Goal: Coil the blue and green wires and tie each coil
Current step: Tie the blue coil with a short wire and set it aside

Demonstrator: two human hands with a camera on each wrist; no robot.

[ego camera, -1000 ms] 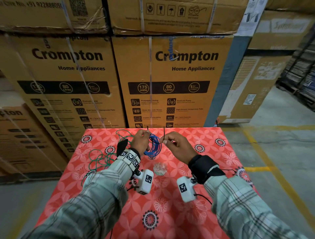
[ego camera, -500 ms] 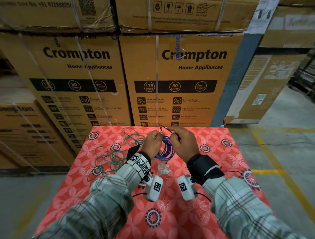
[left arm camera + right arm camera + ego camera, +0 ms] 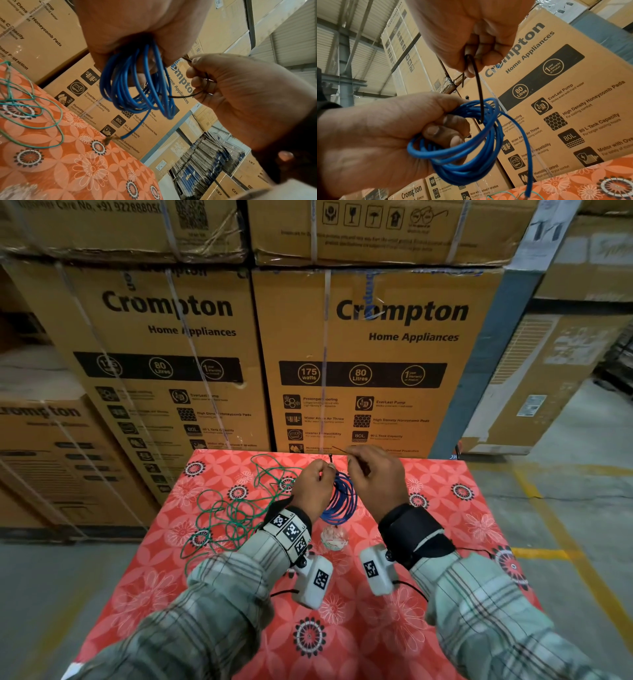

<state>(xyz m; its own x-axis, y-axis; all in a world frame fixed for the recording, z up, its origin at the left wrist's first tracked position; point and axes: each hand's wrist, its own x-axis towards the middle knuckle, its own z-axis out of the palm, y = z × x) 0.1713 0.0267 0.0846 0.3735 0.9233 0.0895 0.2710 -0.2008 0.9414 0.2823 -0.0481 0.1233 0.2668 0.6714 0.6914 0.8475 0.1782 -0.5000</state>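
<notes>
My left hand (image 3: 317,479) grips the blue wire coil (image 3: 340,501) above the red floral table (image 3: 342,628). The coil (image 3: 137,86) hangs from the curled fingers, one loose stripped end dangling toward the cloth. My right hand (image 3: 368,474) pinches a thin black tie (image 3: 476,86) that runs down through the blue coil (image 3: 462,148). The tie's (image 3: 192,94) loop shows between the two hands. The green wire (image 3: 236,508) lies loose and tangled on the table's left side.
A small clear bag (image 3: 334,537) lies on the cloth under my hands. Stacked Crompton cartons (image 3: 376,354) stand right behind the table's far edge. Concrete floor with yellow lines (image 3: 561,542) is to the right.
My hands have drawn close together. The right hand now bends the black tie over toward the left hand, where a second ago it stood upright and apart.
</notes>
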